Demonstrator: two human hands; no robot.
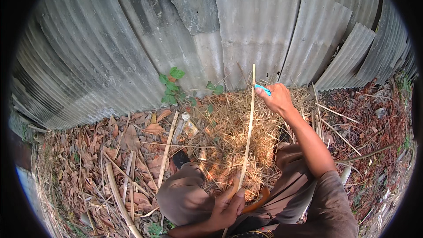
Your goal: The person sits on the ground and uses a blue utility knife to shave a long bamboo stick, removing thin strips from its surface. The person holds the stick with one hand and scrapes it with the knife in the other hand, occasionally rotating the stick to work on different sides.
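Since the left hand [227, 207] holds the lower part of a pale strip [250, 136] between thumb and curled fingers, near the person's lap [275, 213], a loosened grip there could let the strip twist or slide, and a raw edge might leave a splinter in the palm. Farther right and up, the right hand [278, 99] is closed around a small blue object [263, 89] set close against the strip near its upper end (perhaps a blade's handle, though no cutting edge can be made out). If it is a blade, uneven pressure could make it bite too deep and split the strip, or skid off toward the nearby thumb. Sideways force could also bow the thin length between the two hands.

Right of the dry leaves [90, 145], the strip runs aslant from the lap up over a heap of straw-coloured shavings [266, 130], its free tip toward the corrugated metal sheets [260, 22]. It looks like split bamboo or similar wood: slender, flattish, cream to yellow, slightly curved in this view, and palest toward the top.
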